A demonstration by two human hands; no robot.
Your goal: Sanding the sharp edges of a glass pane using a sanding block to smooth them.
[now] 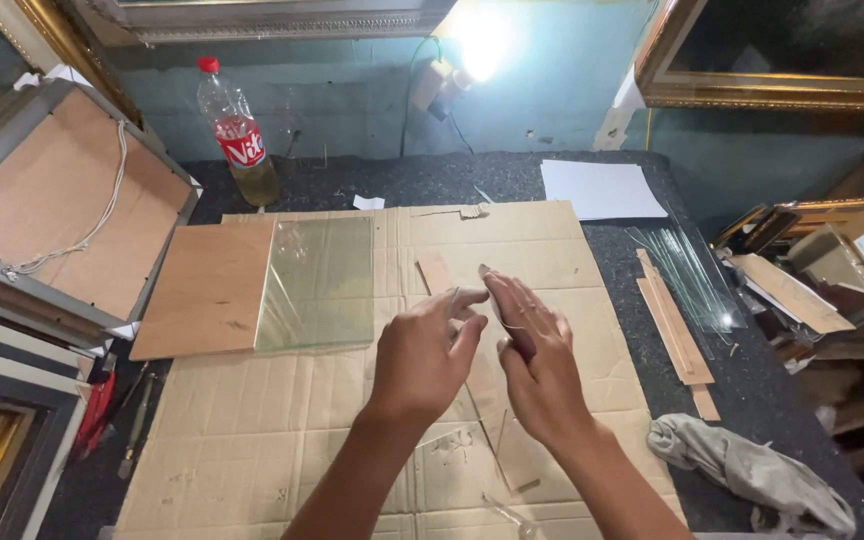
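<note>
single head view, looks down and forward over cardboard-covered bench (252,450), close above hands.

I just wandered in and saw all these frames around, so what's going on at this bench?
A person stands over a sheet of cardboard on a dark bench. Both hands meet at its middle: the left hand and right hand pinch a narrow strip of clear glass. A larger glass pane lies to the left, overlapping a brown board. More glass strips and a grey rag lie to the right.
</note>
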